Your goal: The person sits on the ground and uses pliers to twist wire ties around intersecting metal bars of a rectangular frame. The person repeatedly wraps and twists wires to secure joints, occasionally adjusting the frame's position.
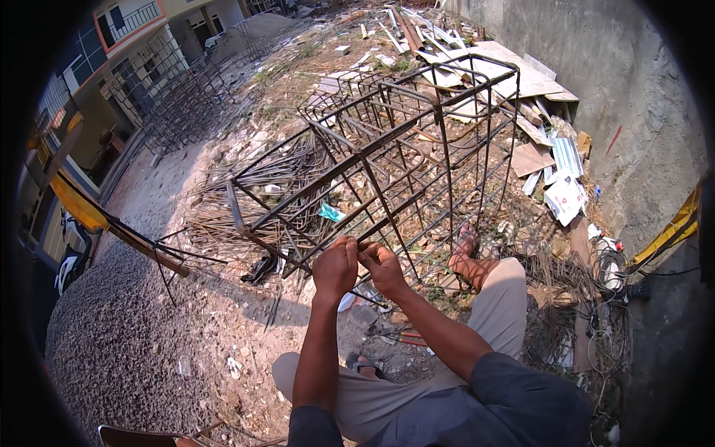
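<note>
Rebar cage (pixel 361 155) spans the frame's centre; at its near edge, our left hand (pixel 336 270) and right hand (pixel 385 270) curl side by side, how tightly or on what we cannot tell.

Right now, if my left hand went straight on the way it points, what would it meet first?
Probably a bar of the rebar cage just beyond your left hand, though depth is unclear.
</note>
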